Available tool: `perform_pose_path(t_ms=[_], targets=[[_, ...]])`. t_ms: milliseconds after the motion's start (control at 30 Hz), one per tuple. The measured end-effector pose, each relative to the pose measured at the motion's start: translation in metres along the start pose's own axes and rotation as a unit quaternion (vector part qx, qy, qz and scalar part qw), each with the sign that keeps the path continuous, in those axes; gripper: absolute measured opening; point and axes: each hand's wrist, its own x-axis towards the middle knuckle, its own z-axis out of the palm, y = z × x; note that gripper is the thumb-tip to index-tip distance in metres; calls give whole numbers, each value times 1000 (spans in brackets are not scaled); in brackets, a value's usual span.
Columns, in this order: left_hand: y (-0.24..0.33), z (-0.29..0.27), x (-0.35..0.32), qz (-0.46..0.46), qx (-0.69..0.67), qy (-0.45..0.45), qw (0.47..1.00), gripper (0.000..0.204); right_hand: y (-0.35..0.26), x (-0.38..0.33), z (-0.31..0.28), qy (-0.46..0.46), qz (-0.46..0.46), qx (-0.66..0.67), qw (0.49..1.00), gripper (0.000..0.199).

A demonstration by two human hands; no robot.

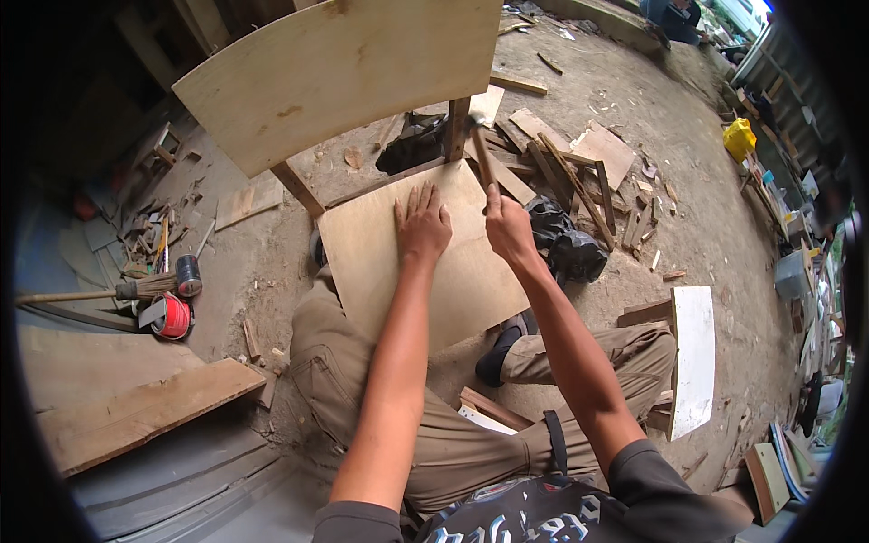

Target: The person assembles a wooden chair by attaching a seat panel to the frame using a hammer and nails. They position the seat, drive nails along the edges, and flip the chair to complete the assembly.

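A: State the condition of each hand.

B: The left hand (424, 222) lies flat, fingers spread, palm down on the plywood seat panel (416, 258); it grasps nothing. The right hand (509, 226) is clenched around the handle of a hammer (480, 154).

A: Where does the hammer lie relative to that hand?

B: Its long axis runs from the fist toward 11 o'clock. The head sits beside the upright wooden post (455, 128) at the panel's far edge, just below the curved back panel (339, 77). I cannot tell whether head and post touch.

A: Which hand is nearer the post?

B: The right. The left is at 9 o'clock from it, close by.

A: Count.

B: One hammer, two plywood panels, two slanted posts visible. On the ground at 9 o'clock: one broom (100, 291), one red reel (170, 317).
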Motion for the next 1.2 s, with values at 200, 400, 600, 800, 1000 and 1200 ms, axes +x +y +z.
perform_pose_path(t_ms=[200, 400, 600, 800, 1000, 1200], targets=[[12, -4, 3, -3, 29, -33, 999, 56, 45, -15, 21, 90, -103, 32, 990, 49], [4, -4, -5, -15, 26, -22, 999, 56, 26, -21, 10, 92, -50, 90, 990, 57], [11, -6, -3, -18, 27, -35, 999, 56, 48, 7, 30, -33, 42, -30, 998, 59], [2, -1, -3, -24, 24, -21, 999, 55, -2, -13, 15, 121, -85, 72, 986, 59], [1, -1, -4, -17, 28, -10, 999, 56, 11, 3, -1, -73, 137, 17, 988, 62], [7, 6, -2, -9, 22, 9, 1000, 54, 32, -3, 17, 58, -32, -34, 997, 64]])
